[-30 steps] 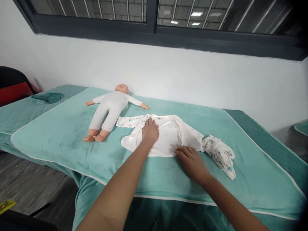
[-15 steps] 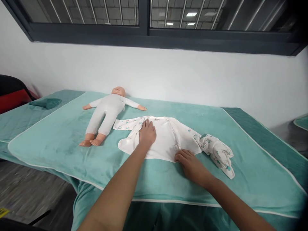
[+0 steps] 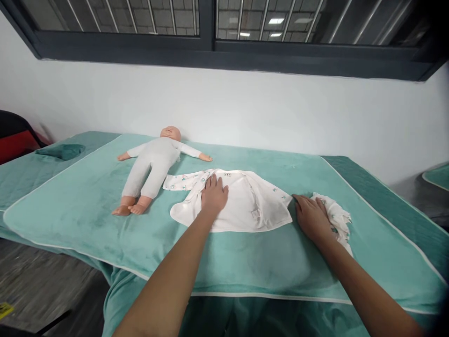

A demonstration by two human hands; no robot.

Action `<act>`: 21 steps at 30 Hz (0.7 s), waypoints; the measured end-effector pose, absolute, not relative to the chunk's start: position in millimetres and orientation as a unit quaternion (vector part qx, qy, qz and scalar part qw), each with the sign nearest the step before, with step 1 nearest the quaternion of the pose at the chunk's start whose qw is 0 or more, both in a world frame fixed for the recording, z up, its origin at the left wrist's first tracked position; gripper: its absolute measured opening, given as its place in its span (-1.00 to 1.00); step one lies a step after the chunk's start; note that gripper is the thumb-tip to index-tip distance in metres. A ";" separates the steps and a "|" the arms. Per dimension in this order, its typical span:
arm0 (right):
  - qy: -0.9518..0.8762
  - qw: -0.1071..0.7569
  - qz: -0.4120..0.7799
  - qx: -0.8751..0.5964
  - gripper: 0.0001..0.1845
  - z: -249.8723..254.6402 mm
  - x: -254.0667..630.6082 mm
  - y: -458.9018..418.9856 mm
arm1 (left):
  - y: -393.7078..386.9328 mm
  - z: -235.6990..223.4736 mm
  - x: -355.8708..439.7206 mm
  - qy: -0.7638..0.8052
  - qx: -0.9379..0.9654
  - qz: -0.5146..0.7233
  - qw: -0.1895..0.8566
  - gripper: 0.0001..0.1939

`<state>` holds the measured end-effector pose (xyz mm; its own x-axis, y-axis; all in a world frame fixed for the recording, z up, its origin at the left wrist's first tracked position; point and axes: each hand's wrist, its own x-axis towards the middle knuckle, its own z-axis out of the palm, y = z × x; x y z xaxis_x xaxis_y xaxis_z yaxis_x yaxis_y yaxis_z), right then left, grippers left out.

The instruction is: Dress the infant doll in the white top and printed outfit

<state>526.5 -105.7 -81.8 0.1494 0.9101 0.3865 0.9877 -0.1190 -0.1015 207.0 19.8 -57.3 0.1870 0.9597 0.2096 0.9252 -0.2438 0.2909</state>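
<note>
A white baby garment [image 3: 250,206] with small printed figures lies spread on the teal blanket [image 3: 87,206]. My left hand [image 3: 213,194] rests flat on its left half, fingers together and stretched out. My right hand [image 3: 310,216] lies on a crumpled bundle of patterned cloth [image 3: 338,217] just right of the garment, fingers extended over it. A baby doll [image 3: 150,164] in a white suit lies on its back to the left, arms spread, head toward the wall.
The blanket covers a bed against a white wall under a dark-framed window [image 3: 210,28]. A folded dark-green cloth [image 3: 61,150] sits at the far left. A black and red chair [image 3: 14,135] stands beyond the bed's left end.
My right hand has left the garment's lower edge and moved right onto the crumpled cloth. The left hand stays on the garment.
</note>
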 end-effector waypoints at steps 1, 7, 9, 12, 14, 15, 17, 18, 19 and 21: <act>-0.626 0.160 -0.120 -0.754 -0.51 -80.2 530.0 -103.1 | 19.7 -57.4 207.1 0.613 0.768 0.176 0.050 -0.43; -0.557 0.231 0.010 -0.798 -0.47 -62.7 510.7 -81.9 | 19.2 -57.0 207.3 0.619 0.764 0.177 0.050 -0.44; -0.531 0.274 0.085 -0.797 -0.43 -60.3 500.1 -77.5 | 19.4 -56.8 207.3 0.621 0.762 0.176 0.054 -0.45; -0.519 0.318 0.131 -0.783 -0.43 -60.5 499.3 -72.6 | 20.0 -57.0 207.6 0.622 0.761 0.179 0.053 -0.46; -0.501 0.373 0.144 -0.768 -0.52 -61.1 509.3 -67.3 | 20.3 -57.5 208.0 0.620 0.761 0.184 0.046 -0.47; -0.482 0.404 0.146 -0.764 -0.56 -61.2 516.0 -63.5 | 20.3 -57.9 208.2 0.620 0.761 0.186 0.042 -0.47; -0.437 0.453 0.140 -0.764 -0.59 -61.3 529.2 -53.8 | 20.2 -58.4 208.4 0.619 0.762 0.188 0.037 -0.48; -0.420 0.466 0.133 -0.767 -0.57 -61.7 534.5 -48.3 | 20.1 -58.5 208.4 0.619 0.762 0.187 0.035 -0.48; -0.408 0.475 0.125 -0.769 -0.56 -62.3 538.3 -42.8 | 19.9 -58.4 208.3 0.619 0.762 0.186 0.033 -0.48; -0.387 0.493 0.106 -0.772 -0.56 -64.4 541.3 -33.5 | 19.6 -57.6 208.1 0.618 0.764 0.182 0.033 -0.48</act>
